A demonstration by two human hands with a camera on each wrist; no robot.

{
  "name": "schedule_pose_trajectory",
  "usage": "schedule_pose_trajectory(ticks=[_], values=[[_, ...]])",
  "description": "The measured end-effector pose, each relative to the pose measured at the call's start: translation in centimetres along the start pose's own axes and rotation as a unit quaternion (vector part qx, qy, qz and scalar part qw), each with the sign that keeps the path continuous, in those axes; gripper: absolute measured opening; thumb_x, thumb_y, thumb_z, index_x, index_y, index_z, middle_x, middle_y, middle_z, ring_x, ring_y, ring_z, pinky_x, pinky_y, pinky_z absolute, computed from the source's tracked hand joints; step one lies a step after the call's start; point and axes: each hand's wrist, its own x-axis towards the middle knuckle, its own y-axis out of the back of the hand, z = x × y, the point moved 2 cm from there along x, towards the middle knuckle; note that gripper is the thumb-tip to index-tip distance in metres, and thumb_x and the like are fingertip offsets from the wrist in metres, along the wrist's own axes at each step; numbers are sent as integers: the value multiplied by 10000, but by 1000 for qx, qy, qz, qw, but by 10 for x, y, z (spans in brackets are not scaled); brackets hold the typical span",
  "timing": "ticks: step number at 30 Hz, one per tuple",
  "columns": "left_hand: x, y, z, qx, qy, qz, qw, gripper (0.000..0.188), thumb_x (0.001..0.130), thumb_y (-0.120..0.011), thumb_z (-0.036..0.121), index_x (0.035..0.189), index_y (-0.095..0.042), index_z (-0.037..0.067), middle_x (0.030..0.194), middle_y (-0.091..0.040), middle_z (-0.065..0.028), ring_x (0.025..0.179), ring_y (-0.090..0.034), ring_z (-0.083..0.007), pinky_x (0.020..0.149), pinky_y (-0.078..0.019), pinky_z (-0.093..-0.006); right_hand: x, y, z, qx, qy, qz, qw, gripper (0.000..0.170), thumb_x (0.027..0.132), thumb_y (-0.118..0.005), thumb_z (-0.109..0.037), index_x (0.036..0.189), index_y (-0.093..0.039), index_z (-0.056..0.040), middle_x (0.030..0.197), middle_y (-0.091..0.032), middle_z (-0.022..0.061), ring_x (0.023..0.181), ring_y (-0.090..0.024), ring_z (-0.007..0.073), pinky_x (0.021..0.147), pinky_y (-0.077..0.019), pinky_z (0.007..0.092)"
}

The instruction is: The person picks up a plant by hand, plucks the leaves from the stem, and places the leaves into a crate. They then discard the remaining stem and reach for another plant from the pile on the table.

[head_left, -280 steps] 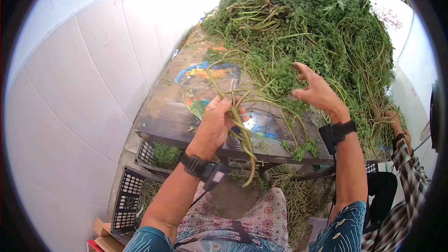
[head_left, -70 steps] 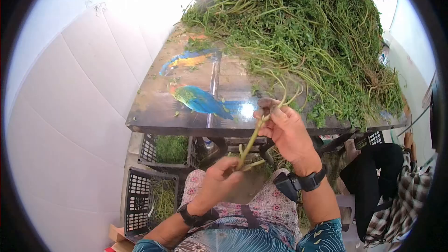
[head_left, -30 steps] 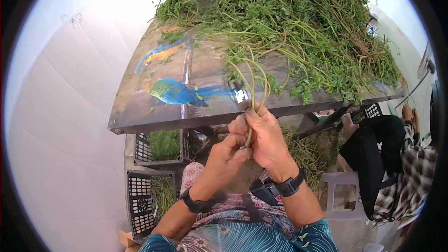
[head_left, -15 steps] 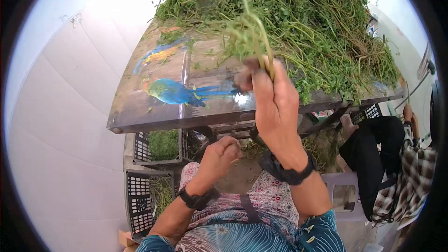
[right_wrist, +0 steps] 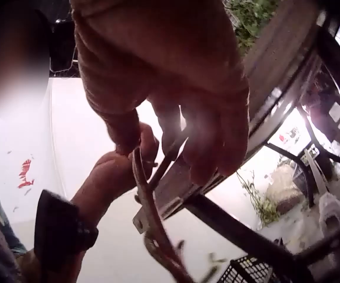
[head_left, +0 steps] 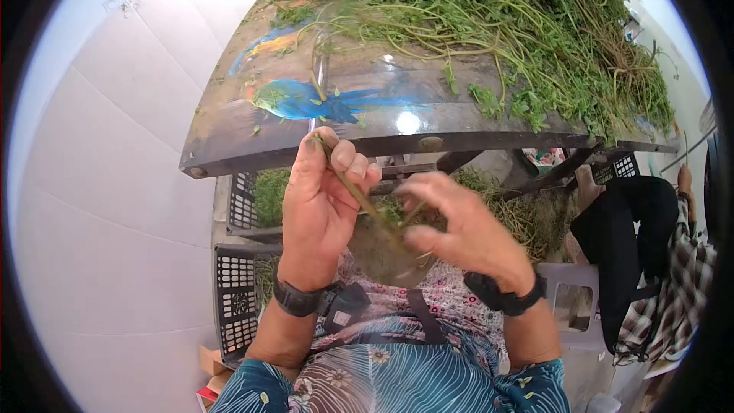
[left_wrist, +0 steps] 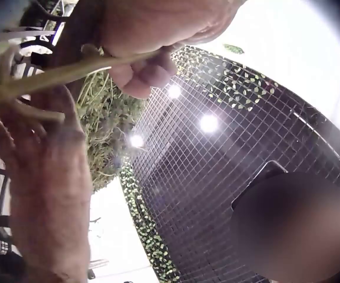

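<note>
My left hand (head_left: 325,214) pinches a thick green stem (head_left: 359,197) between thumb and fingers, just in front of the table edge. The stem slants down to the right from my fingertips. My right hand (head_left: 470,226), slightly blurred, has its fingers and thumb spread about the lower part. In the left wrist view the stem (left_wrist: 46,79) runs across between both hands, with a short side shoot. In the right wrist view the branching stem (right_wrist: 152,218) hangs below my right hand (right_wrist: 164,76). Ahead, a large heap of leafy green stalks (head_left: 505,23) covers much of the table.
The dark table (head_left: 428,118) has a painted parrot on its top and scattered leaf bits. Black crates (head_left: 238,275) stand below at left. More greens (head_left: 527,218) lie on the floor under the table. Another person (head_left: 623,222) sits at right beside a pale plastic stool (head_left: 573,279).
Half a second ago my right hand held stems up over the table; now it is lower, with fingers spread. My left hand has risen and grips a stem. The view has tilted slightly.
</note>
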Motion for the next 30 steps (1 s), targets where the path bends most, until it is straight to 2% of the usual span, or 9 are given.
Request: schedule_pose_trajectory(ticks=[2,6,9,10,16,23,25,27,30], values=[[-2,1,-5,-30,18,-6,999,200,952,-404,270,965,-484,87,740,-435,-1,685,-447,-130,721,-457,-322,-12,-18,18,16,-18,-29,999,481,749,-579,-176,1179,-466,6,1148,-514,193,1005,-545,298,866,-426,371],[2,5,-7,-136,31,-5,990,180,957,-390,237,954,-483,82,737,-435,-2,677,-444,-129,723,-444,-312,-31,-31,32,371,-102,189,904,715,732,-555,-78,1366,-222,-66,1163,-505,128,1015,-537,224,851,-434,337],[5,1,-13,-122,12,17,992,174,960,-382,223,936,-475,78,731,-429,0,670,-438,-128,725,-436,-307,-46,-40,44,253,-141,83,954,604,736,-547,-85,1305,-349,-39,1077,-553,107,956,-545,177,812,-441,305],[5,0,-16,-106,8,19,994,174,960,-379,226,929,-467,80,733,-429,1,673,-440,-129,722,-438,-307,-49,-39,40,179,-142,30,973,435,771,-559,-92,1190,-477,-10,945,-606,144,846,-589,196,770,-462,291],[-1,4,-25,26,-4,45,999,197,951,-406,260,948,-459,71,719,-439,-13,662,-451,-136,712,-446,-327,-53,-43,31,151,-158,78,973,261,824,-523,-90,1063,-543,11,818,-608,117,717,-547,143,670,-450,283],[-5,-2,-29,152,-29,-45,987,193,942,-419,224,963,-466,38,683,-472,-45,668,-501,-159,693,-454,-343,-54,-56,42,210,-158,158,952,212,868,-476,-119,1008,-560,16,738,-539,23,675,-496,76,604,-442,237],[-21,-14,-36,521,-72,-61,848,184,907,-449,161,1020,-467,17,748,-535,-65,756,-560,-187,752,-457,-336,-47,-52,50,194,-195,162,948,208,872,-473,-127,994,-563,15,708,-510,11,632,-469,66,577,-436,232],[-44,-31,-65,691,-127,-322,634,242,803,-505,71,1032,-497,-6,808,-576,-79,815,-586,-211,779,-457,-298,-39,-58,67,250,-226,153,929,215,881,-470,-148,996,-565,6,677,-480,-2,599,-441,58,556,-429,225],[-85,-48,-134,533,-8,-580,616,310,672,-545,23,980,-568,-1,803,-567,-61,776,-572,-238,706,-472,-290,-23,-58,68,353,-272,178,877,216,889,-468,-162,1007,-563,-8,645,-445,-15,567,-412,52,550,-428,216]])
